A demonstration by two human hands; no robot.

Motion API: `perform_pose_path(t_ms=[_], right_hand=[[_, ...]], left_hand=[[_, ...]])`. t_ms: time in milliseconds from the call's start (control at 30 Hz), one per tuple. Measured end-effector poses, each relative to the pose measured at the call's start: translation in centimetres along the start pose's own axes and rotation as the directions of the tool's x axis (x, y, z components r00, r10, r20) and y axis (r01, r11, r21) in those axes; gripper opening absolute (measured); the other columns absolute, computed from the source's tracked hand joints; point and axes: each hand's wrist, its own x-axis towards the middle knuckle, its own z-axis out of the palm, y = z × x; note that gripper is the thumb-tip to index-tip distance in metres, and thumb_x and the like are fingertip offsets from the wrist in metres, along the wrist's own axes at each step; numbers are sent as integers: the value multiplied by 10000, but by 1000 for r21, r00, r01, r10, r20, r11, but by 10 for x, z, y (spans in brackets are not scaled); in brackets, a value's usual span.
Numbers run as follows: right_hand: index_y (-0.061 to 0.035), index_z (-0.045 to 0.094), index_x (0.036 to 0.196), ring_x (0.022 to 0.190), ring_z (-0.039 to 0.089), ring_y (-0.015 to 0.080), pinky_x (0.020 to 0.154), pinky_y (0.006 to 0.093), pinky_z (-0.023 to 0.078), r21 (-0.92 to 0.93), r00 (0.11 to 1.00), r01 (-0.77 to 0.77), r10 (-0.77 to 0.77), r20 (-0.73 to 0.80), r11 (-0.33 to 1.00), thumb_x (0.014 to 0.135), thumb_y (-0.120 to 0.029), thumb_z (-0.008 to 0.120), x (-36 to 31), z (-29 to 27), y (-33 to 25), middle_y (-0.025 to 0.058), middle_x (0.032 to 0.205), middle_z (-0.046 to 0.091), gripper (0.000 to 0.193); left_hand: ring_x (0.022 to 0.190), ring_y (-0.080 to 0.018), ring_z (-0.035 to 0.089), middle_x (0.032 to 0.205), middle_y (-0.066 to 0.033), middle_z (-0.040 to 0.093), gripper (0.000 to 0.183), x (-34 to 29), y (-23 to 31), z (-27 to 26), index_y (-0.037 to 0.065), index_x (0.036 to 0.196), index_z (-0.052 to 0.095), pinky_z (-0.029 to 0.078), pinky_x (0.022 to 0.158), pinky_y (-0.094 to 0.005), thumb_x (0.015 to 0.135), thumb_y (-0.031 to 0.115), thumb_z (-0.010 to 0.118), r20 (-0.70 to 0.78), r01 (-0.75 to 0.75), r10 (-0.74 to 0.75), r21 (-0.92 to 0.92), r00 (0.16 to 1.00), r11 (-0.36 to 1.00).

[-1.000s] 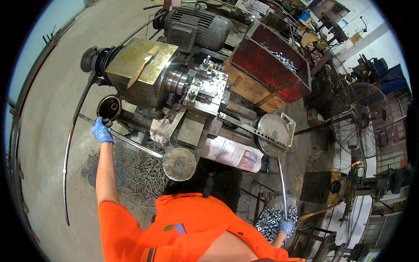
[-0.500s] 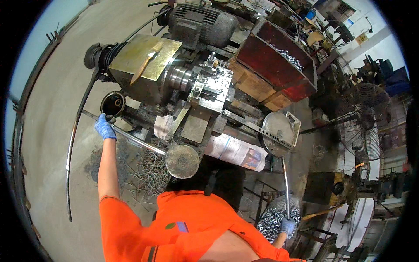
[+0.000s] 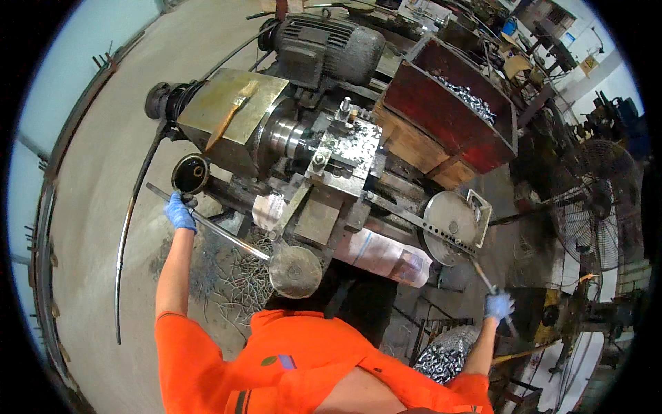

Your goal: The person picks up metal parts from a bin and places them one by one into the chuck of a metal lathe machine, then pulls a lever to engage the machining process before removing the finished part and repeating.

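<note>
My left hand (image 3: 181, 211), in a blue glove, is closed around a long metal lever bar (image 3: 234, 238) that ends near a round metal disc (image 3: 295, 272). My right hand (image 3: 498, 306), also gloved, is closed on a slim metal bar (image 3: 483, 274) below the round metal plate (image 3: 447, 228) at the lathe's right side. Between my hands stands the lathe, with a shiny spindle nose (image 3: 285, 136) and a chip-covered tool block (image 3: 350, 153). A brush with a wooden handle (image 3: 226, 125) rests on its yellowish headstock cover (image 3: 258, 88).
A dark motor (image 3: 331, 52) stands behind the lathe. At the back right, a red bin (image 3: 452, 110) holds small metal parts. A basket of metal parts (image 3: 441, 355) sits near my right forearm. Metal shavings (image 3: 241, 279) litter the floor. A fan (image 3: 596, 200) stands far right.
My right hand has moved up and outward, away from the parts basket, and its bar has swung with it. My left hand keeps its grip on the lever. The whole view has shifted slightly.
</note>
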Motion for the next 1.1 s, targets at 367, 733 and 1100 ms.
perform_pose_path(t_ms=[367, 733, 1100], right_hand=[[-121, 449, 1263, 1259, 316, 327, 1027, 456, 256, 102, 983, 168, -159, -97, 980, 759, -351, 599, 98, -44, -118, 105, 1357, 380, 574], [-6, 652, 946, 909, 615, 286, 809, 342, 466, 581, 983, 183, -155, -98, 793, 723, -364, 671, -18, 72, -7, 188, 970, 639, 423], [30, 660, 832, 721, 651, 213, 712, 304, 487, 733, 958, 169, -286, 37, 659, 722, -264, 698, -73, 44, -33, 146, 798, 672, 316]], left_hand=[[393, -202, 528, 604, -142, 596, 243, -10, -1, -7, 17, 843, 561, 437, 376, -294, 840, 260, 561, 149, 74, -95, 139, 984, 987], [737, -283, 618, 815, -110, 662, 390, -4, -76, -44, 74, 890, 650, 473, 682, -388, 799, 428, 514, 756, -779, -224, 538, 615, -322], [805, -275, 640, 879, -122, 658, 363, -18, -129, -59, 143, 909, 670, 494, 673, -417, 828, 418, 447, 673, -748, -328, 567, 662, -345]])
